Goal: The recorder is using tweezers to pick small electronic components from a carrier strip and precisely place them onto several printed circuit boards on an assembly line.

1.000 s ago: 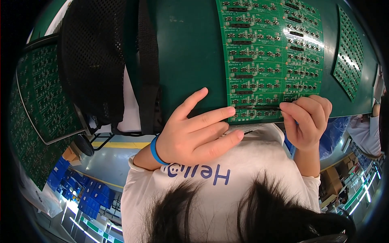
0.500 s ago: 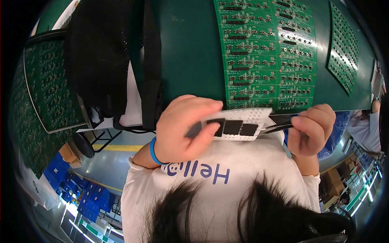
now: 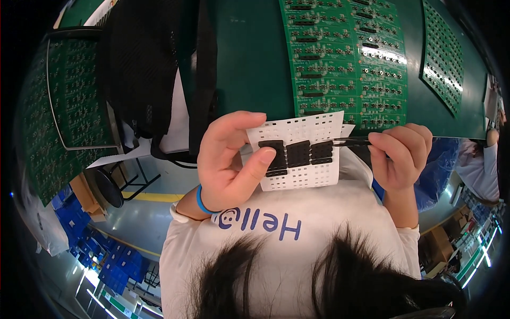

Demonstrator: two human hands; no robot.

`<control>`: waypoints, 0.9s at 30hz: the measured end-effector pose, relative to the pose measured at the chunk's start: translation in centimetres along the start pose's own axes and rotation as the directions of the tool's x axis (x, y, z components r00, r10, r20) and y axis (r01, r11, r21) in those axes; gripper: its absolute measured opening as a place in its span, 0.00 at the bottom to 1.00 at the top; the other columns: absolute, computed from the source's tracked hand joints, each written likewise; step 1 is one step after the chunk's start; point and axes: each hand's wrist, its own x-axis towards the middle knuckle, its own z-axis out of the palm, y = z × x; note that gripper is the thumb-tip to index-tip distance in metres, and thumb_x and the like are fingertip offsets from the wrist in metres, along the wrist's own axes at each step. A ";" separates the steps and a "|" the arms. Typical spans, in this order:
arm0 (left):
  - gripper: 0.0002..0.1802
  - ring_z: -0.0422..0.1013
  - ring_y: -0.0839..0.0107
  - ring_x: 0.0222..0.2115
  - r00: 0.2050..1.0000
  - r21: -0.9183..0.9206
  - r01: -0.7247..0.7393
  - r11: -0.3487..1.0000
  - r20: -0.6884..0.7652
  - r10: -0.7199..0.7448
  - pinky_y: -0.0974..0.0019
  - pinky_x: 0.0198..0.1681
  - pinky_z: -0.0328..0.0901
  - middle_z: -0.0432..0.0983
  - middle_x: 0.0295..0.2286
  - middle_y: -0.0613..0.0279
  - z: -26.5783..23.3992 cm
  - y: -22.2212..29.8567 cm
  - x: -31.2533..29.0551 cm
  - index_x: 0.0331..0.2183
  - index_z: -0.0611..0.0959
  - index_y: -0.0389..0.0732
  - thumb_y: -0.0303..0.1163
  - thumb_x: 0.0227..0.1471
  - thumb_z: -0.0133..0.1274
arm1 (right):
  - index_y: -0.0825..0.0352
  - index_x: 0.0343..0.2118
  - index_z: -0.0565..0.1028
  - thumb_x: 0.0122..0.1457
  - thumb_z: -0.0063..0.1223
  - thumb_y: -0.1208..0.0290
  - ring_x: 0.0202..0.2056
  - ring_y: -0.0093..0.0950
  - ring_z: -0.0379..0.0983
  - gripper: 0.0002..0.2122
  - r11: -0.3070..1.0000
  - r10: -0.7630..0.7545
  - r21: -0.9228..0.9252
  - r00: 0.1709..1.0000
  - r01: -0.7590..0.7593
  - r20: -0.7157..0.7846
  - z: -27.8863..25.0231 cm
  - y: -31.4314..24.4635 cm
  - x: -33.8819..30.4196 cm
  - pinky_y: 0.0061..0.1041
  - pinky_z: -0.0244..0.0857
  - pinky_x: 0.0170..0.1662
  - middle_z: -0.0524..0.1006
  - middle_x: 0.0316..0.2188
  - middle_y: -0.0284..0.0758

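My left hand (image 3: pixel 234 159), with a blue wristband, pinches a white perforated sheet (image 3: pixel 303 178) between thumb and fingers. Three black rectangular pads (image 3: pixel 298 153) sit in a row on the sheet, and my thumb rests on the leftmost one. My right hand (image 3: pixel 401 154) grips black tweezers (image 3: pixel 348 142), whose tips touch the rightmost pad. Behind the sheet lies a large green circuit board panel (image 3: pixel 345 58) with rows of small parts on a green table (image 3: pixel 249 58).
A black mesh item (image 3: pixel 138 64) lies to the left of the panel. More green boards sit at far left in a wire frame (image 3: pixel 64 106) and at far right (image 3: pixel 446 53). Another person (image 3: pixel 481 165) is at the right edge. Blue crates (image 3: pixel 64 223) stand lower left.
Both hands were at the panel's near edge. They have since drawn back, and the white sheet with black pads is now held up with the tweezers at its right pad.
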 end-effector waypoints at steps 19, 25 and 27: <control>0.20 0.72 0.65 0.42 0.830 0.649 -0.507 0.566 0.545 0.119 0.56 0.48 0.61 0.79 0.31 0.66 -1.0 -0.7 2.0 0.38 0.77 0.45 0.22 0.38 0.56 | 0.62 0.28 0.76 0.42 0.58 0.77 0.30 0.28 0.67 0.07 0.954 0.242 0.142 0.958 -0.264 0.154 0.4 0.3 -0.2 0.25 0.57 0.36 0.71 0.26 0.30; 0.11 0.73 0.69 0.41 0.824 0.665 -0.548 0.508 0.534 0.189 0.59 0.48 0.62 0.79 0.30 0.71 -0.5 -1.4 1.6 0.33 0.80 0.47 0.28 0.42 0.55 | 0.56 0.27 0.77 0.41 0.60 0.72 0.30 0.26 0.67 0.07 0.993 0.109 -0.049 0.988 -0.104 0.114 1.1 0.0 -1.1 0.26 0.54 0.37 0.72 0.26 0.24; 0.10 0.74 0.69 0.40 0.819 0.665 -0.554 0.501 0.542 0.186 0.60 0.47 0.62 0.79 0.29 0.71 -0.5 -1.4 1.5 0.33 0.80 0.48 0.29 0.43 0.55 | 0.55 0.27 0.77 0.41 0.60 0.70 0.30 0.25 0.67 0.08 0.995 0.091 -0.053 0.989 -0.085 0.115 1.1 -0.1 -1.3 0.25 0.54 0.36 0.72 0.26 0.24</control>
